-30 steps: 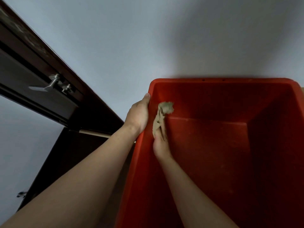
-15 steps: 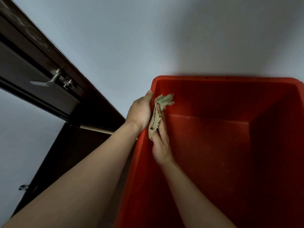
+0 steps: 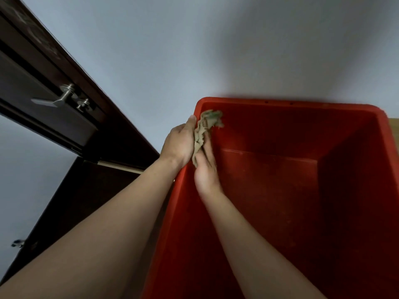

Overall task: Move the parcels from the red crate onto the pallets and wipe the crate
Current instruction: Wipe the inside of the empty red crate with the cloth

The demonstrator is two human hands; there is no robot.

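The red crate fills the lower right, with its inside facing me and no parcels visible in it. My left hand grips its left rim near the far corner, thumb lying along the edge. Inside, my right hand presses a crumpled beige-green cloth flat against the left inner wall with straight fingers. The cloth's top reaches almost to the far left corner. No pallets or parcels are in view.
A dark brown door with a metal lever handle stands at the left, close to the crate's left side. A plain pale wall rises behind the crate. A strip of tan surface shows at the right edge.
My right hand has slid the cloth up the left inner wall toward the far corner. My left hand keeps its grip on the rim.
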